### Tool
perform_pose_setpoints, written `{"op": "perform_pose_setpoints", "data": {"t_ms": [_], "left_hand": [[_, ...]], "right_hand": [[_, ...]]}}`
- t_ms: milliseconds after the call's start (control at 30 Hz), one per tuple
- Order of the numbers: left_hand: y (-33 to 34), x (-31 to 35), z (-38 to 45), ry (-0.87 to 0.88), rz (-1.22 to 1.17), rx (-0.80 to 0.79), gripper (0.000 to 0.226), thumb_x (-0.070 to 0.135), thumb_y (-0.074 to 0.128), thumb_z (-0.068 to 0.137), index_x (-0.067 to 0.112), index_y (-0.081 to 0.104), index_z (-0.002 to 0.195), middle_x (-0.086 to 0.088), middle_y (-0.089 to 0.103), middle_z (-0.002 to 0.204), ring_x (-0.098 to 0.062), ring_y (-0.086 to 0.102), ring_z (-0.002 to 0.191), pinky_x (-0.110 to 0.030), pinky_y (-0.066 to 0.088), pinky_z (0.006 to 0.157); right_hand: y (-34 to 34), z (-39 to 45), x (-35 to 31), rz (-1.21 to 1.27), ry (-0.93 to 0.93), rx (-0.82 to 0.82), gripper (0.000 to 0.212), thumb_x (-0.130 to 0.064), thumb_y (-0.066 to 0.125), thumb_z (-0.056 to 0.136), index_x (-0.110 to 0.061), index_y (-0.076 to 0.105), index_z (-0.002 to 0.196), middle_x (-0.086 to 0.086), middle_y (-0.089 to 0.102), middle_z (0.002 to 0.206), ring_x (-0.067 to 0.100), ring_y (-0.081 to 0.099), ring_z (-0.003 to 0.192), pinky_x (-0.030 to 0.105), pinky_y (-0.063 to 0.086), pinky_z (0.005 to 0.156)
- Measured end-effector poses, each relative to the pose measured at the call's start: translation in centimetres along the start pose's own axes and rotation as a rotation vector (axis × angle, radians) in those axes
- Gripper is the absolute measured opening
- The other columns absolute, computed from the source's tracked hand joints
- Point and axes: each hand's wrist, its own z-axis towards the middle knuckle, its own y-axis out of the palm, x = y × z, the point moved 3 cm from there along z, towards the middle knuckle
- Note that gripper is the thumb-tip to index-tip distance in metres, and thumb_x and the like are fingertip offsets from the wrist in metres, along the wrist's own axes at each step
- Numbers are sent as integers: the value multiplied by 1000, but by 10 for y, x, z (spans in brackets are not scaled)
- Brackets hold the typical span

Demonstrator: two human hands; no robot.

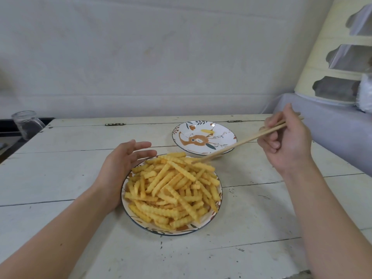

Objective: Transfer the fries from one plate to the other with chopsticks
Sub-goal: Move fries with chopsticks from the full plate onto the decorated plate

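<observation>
Person, head-camera view: two forearms and two hands visible.

Left hand (122, 168): bare, no ring, no glove. Wrist behind it bare, no watch or band. Forearm below the wrist bare to the frame edge; no sleeve in view.

Right hand (287, 141): bare, no ring seen on the visible fingers, no glove. Short nails on the visible fingertips. Wrist below the hand bare, no watch or bracelet. Forearm bare down to the bottom edge; no sleeve, cuff or marking shows.
</observation>
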Motion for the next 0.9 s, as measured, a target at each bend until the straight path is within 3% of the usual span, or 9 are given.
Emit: {"op": "perform_pose_setpoints", "data": {"t_ms": [133,267,367,467,600,700,900], "left_hand": [[0,0,-1,3,4,4,47,42,42,107,12,70,128,-11,78,122,-25,75,104,-42,55,81],[-1,0,-1,3,5,3,46,42,42,106,13,71,128,-11,78,123,-26,74,108,-43,55,84],[-1,0,0,-2,6,7,46,42,43,106,13,71,127,-11,78,123,-29,73,111,-45,55,86],[-1,0,-1,-1,20,10,46,42,43,106,13,71,128,-10,78,122,-29,72,113,-45,54,86],[0,0,-1,1,29,10,47,42,43,106,12,71,128,-10,78,122,-29,71,115,-46,54,88],[0,0,-1,2,24,12,47,42,43,107,12,71,129,-11,78,123,-30,71,116,-46,54,88],[0,0,-1,-7,16,17,46,41,43,107,12,71,128,-10,79,121,-31,71,116,-48,55,91]], "right_hand": [[0,-2,-4,-14,-11,15,52,-38,44,104,-13,56,60,3,34,47,12,22,34,17,18,37],[-11,2,-8,48,-111,199,46,-36,46,104,-13,60,67,2,42,53,13,29,43,22,21,43],[-15,5,4,-215,-202,296,41,-33,49,104,-13,65,72,1,49,57,14,38,47,27,30,47],[-6,3,24,-554,-243,286,49,-41,52,103,-18,63,61,-3,49,53,14,42,51,27,34,51],[6,1,31,-455,-289,295,43,-36,52,104,-11,65,71,-2,54,59,12,46,52,24,37,46],[9,7,42,-523,-281,230,38,-30,48,107,-10,66,81,4,52,60,11,46,49,22,40,47],[-7,25,54,-590,-213,300,39,-38,48,105,-13,68,83,0,57,67,11,50,55,22,41,51]]}}
